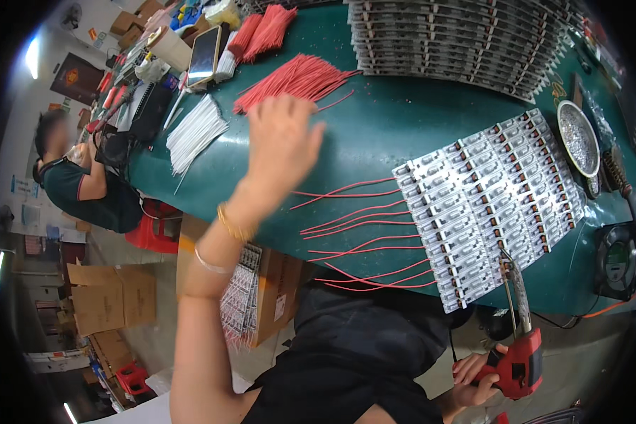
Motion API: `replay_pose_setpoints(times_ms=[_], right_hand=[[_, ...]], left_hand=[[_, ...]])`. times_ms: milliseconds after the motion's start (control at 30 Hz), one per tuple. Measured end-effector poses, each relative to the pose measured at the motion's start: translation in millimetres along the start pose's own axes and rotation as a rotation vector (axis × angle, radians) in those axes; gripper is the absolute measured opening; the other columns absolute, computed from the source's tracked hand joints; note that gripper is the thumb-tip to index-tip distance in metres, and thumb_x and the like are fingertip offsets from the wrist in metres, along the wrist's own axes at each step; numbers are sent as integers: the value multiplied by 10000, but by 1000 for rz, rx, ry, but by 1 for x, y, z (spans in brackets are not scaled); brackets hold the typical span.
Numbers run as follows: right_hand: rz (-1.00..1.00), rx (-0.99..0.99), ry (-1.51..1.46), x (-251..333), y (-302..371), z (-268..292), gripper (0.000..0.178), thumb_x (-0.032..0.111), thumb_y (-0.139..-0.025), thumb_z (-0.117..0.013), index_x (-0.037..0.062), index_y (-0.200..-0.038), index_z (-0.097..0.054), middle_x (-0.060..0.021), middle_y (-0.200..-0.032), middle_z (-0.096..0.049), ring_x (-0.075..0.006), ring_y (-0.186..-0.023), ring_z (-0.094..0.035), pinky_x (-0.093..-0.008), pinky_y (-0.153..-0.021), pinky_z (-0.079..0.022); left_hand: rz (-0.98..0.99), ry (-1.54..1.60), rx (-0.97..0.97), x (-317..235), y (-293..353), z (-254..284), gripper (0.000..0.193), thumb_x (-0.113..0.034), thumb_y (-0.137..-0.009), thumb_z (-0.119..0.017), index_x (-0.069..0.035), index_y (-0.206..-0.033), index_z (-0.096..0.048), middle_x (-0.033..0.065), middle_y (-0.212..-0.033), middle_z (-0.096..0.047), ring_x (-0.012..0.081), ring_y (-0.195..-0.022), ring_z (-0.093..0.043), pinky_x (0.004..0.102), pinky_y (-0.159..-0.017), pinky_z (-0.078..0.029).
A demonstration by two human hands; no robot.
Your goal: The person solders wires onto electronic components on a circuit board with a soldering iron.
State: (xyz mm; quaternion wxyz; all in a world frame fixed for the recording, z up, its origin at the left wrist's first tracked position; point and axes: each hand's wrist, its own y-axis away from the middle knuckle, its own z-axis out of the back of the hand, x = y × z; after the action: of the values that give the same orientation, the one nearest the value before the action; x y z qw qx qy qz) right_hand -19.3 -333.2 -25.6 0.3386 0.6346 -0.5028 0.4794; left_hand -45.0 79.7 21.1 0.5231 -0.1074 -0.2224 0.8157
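Note:
My left hand reaches over the table, its fingertips at the near edge of a pile of red wires. The thumb stands apart and no wire shows in that hand. At the lower right my right hand is closed around a red and black soldering gun. Its metal tip reaches up to the near part of a panel of small silvery circuit boards. Several red wires trail leftward from the panel's left edge. A bundle of white wires lies left of my left hand.
Stacked panels stand at the back of the green table. To the right are a round dish of silvery material and a small black fan. A phone rests back left. A co-worker sits at the far left.

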Motion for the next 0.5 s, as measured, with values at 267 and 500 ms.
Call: replay_pose_setpoints(times_ms=[267, 500], right_hand=[[12, 86, -57, -8, -11, 4, 552, 384, -914, -486, -64, -1202, -340, -5, -441, -342, -112, -317, -343, -246, -364, -370], [10, 40, -23, -3, -10, -5, 523, 364, -924, -475, -58, -1203, -344, -7, -447, -351, -106, -321, -345, -243, -363, -364]], left_hand=[[7, -80, -35, 58, -53, -59, 204, -225, -740, -673, -50, -838, -632, 93, -805, -616, 261, -825, -553, 385, -763, -364], [395, 446, 0, 46, -67, -29, 167, -190, -766, -656, -27, -730, -664, 104, -709, -648, 206, -648, -629, 348, -647, -457]])
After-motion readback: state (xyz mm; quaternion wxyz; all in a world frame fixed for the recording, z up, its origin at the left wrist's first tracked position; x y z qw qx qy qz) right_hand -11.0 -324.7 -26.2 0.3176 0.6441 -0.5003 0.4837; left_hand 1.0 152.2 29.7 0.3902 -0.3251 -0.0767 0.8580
